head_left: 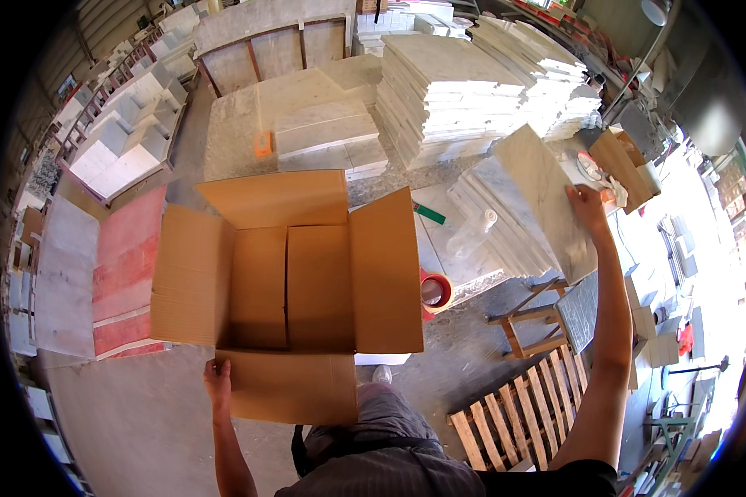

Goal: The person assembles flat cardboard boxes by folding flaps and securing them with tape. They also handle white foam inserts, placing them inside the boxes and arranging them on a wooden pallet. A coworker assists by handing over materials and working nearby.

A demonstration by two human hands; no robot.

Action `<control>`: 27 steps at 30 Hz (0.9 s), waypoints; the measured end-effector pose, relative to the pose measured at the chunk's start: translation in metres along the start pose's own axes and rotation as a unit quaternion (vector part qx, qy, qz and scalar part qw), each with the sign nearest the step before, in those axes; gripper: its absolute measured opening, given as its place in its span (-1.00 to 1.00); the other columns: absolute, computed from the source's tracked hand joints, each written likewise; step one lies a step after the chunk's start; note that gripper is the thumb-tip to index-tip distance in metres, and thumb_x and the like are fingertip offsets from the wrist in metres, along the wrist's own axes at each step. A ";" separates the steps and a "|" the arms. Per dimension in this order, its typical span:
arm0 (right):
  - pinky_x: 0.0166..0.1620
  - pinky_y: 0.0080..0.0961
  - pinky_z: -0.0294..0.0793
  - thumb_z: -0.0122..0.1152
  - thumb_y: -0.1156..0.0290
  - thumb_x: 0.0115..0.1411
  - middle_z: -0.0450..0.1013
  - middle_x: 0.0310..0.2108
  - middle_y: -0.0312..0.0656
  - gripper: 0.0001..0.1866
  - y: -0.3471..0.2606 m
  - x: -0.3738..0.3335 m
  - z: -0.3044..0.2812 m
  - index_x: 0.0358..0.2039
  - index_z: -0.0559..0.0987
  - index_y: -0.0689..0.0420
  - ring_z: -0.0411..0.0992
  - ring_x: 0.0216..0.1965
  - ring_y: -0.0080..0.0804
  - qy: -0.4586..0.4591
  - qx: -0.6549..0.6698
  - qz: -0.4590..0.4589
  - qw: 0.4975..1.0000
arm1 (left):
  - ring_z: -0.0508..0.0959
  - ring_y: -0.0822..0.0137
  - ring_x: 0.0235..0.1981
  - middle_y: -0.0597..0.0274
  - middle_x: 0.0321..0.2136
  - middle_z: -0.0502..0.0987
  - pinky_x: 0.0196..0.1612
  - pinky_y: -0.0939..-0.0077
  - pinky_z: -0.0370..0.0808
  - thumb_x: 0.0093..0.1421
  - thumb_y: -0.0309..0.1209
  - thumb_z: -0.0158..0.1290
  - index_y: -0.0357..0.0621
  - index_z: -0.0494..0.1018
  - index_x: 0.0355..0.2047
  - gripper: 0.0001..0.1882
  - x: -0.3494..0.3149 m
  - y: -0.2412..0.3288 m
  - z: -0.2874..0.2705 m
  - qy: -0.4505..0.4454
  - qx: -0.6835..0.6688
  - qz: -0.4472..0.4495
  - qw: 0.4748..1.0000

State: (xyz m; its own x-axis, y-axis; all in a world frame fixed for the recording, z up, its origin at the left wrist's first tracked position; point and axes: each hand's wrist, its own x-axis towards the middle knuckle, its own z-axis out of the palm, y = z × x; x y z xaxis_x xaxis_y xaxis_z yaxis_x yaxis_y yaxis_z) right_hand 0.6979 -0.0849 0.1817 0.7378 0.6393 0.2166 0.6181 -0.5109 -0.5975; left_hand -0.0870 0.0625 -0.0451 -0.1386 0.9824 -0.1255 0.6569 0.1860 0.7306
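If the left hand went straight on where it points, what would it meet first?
Probably the left flap of the open brown cardboard box; the left hand holds the box's near flap. Depth is unclear.

White daylight [717, 219] pours in at three o'clock, grey concrete floor [141, 410] spreads at eight, ribbed beige wall [104, 31] climbing at ten!

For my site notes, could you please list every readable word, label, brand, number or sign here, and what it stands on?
No text can be read.
Cardboard box: no legible print on visible panels.
Red tape roll, green strip: any marks too small to read.
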 end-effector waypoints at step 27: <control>-0.40 -0.53 0.33 0.24 0.30 0.01 0.44 -0.51 -0.15 -0.73 0.153 0.087 0.088 -0.36 0.59 0.24 0.33 -0.49 -0.47 -0.059 -0.037 -0.121 0.990 | 0.29 0.09 -0.06 0.07 -0.12 0.30 0.04 0.06 0.15 -0.11 0.00 0.16 -0.21 0.20 0.03 -0.22 -0.126 0.205 0.106 -0.134 0.226 0.410 0.873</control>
State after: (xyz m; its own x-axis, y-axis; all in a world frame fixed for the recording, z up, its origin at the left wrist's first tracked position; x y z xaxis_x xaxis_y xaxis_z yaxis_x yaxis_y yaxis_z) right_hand 0.8324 -0.0572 0.0415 0.5318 0.8087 0.2512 0.7941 -0.3732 -0.4798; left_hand 0.1437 -0.0208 0.0487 0.6543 0.7467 0.1196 0.6877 -0.6533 0.3166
